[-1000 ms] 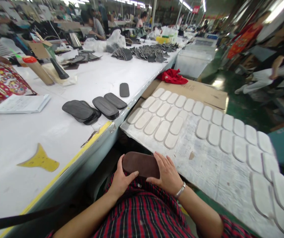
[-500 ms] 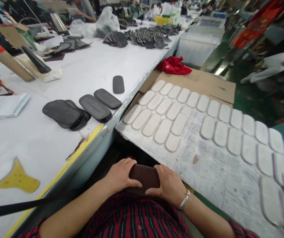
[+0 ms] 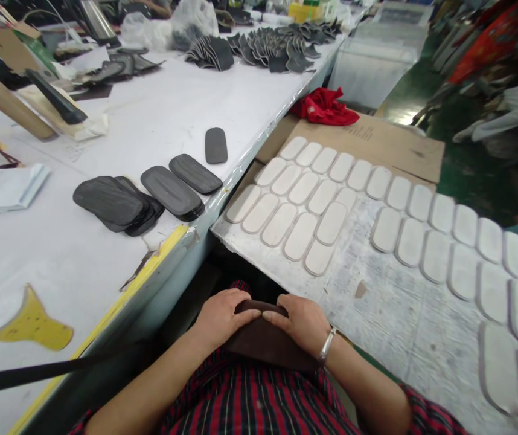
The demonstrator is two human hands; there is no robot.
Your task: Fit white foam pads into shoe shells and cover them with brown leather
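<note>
A dark brown piece (image 3: 270, 344) lies close to my striped shirt, with both hands on its upper edge. My left hand (image 3: 225, 314) grips it on the left, thumb along the near face and fingers curled behind. On the right, my right hand (image 3: 304, 323), with a silver bracelet at the wrist, pinches the same edge. The two thumb tips almost meet at the middle. Dark oval pads (image 3: 171, 192) lie in overlapping groups on the white table, and one separate pad (image 3: 216, 145) is behind them. Rows of pale oval pads (image 3: 281, 224) cover much of the lower board at the right.
The white table (image 3: 118, 266) has a yellow edge strip. On it are a yellow template (image 3: 32, 323), a red-capped roll (image 3: 12, 103), a black-handled tool (image 3: 55, 96) and stacked dark pieces (image 3: 272, 48). Red cloth (image 3: 326, 107) lies on cardboard (image 3: 377, 142) behind the board (image 3: 390, 320).
The brown piece shows a wider lower face now, reaching under my right hand. My thumbs have come closer together along its upper edge. The view has shifted slightly.
</note>
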